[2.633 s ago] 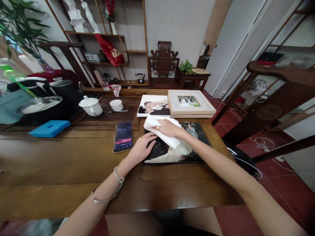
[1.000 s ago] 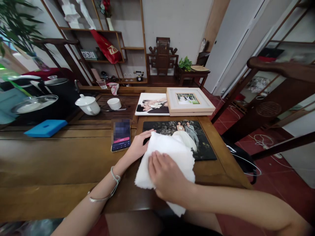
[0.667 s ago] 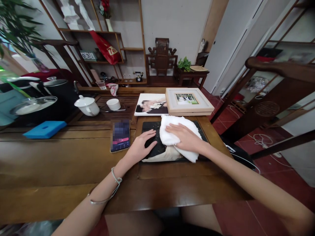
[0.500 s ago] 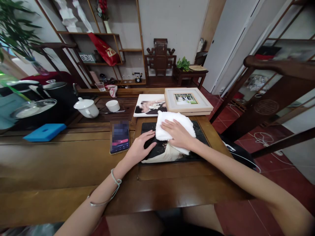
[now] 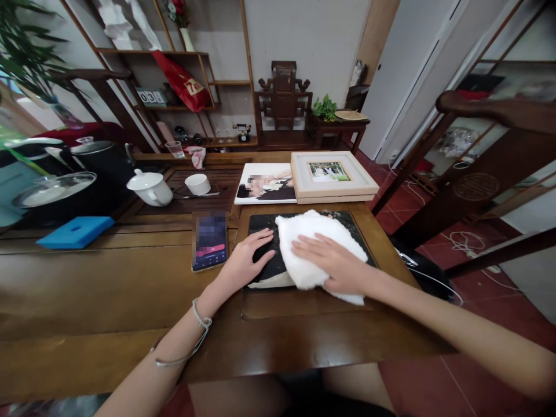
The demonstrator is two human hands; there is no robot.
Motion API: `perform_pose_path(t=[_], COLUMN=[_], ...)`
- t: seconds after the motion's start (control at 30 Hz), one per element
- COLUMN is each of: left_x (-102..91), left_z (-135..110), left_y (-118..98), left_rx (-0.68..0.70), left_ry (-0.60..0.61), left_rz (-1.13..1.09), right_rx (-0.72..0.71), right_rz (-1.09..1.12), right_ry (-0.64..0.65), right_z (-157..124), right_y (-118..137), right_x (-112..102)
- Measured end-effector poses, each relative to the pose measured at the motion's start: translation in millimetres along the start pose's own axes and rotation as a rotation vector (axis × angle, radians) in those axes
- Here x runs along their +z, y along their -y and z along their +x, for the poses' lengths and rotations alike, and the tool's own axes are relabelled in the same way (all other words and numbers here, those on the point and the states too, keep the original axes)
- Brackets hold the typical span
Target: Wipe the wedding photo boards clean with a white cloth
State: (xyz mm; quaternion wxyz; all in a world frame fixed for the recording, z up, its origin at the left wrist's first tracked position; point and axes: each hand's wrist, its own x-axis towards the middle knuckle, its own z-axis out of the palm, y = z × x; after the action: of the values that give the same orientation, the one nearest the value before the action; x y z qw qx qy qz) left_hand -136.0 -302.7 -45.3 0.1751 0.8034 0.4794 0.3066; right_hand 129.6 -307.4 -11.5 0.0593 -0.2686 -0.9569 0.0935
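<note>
A white towel [image 5: 299, 260] lies bunched over a dark picture panel [image 5: 259, 223] on the wooden table. My right hand [image 5: 332, 258] rests flat on the towel, fingers stretched out and pressing down rather than wrapped around it. My left hand [image 5: 249, 258] is open at the panel's left side, with its fingertips touching the dark surface and the thumb spread. Most of the panel's picture is hidden under the towel; a pale shape shows along its lower edge.
Behind the panel lie a white photo print [image 5: 264, 194] and a pale framed photo [image 5: 369, 188]. A phone [image 5: 210, 243] is left of my left hand. Farther left are a blue block [image 5: 76, 233], a white cup [image 5: 197, 184] and a lidded bowl [image 5: 150, 188]. A wooden chair [image 5: 482, 150] stands at right.
My right hand has slid the towel right and toward me across the panel, uncovering its far edge and covering more of the pale shape. My left hand has stayed in place.
</note>
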Motion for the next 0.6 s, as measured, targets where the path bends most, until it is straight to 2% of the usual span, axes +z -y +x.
perform_pose_path(t=[0.13,0.23,0.3,0.37,0.47,0.53,0.6], left_x=[0.1,-0.1,0.2,0.8,1.3,1.4,1.1], left_z=[-0.5,-0.4,-0.2,0.1,0.3,0.4,0.4], left_y=[-0.2,-0.8,-0.8,-0.4,0.3,0.3,-0.3], left_rx=[-0.009,-0.005,-0.001,-0.002,0.003,0.015,0.013], left_ry=[0.0,-0.013,-0.022,-0.024,-0.009,-0.002,-0.003], left_rz=[-0.014,-0.027,-0.031,-0.027,-0.007,0.002,0.003], right_rx=[0.069,0.093,0.095,0.053,-0.094,-0.162,-0.092], right_rz=[0.003,-0.018,-0.039,-0.04,0.026,0.121,0.23], right_ry=[-0.067,-0.108,-0.107,-0.072,0.012,0.037,-0.021], right_z=[24.3,26.7,19.8,7.7,-16.1,-33.0,-49.4], right_y=[-55.5,-70.6,-59.4,-34.4,9.1,27.0,29.0], right_x=[-10.1,-10.0,-6.8,-3.0,-1.4,-5.2,-12.8])
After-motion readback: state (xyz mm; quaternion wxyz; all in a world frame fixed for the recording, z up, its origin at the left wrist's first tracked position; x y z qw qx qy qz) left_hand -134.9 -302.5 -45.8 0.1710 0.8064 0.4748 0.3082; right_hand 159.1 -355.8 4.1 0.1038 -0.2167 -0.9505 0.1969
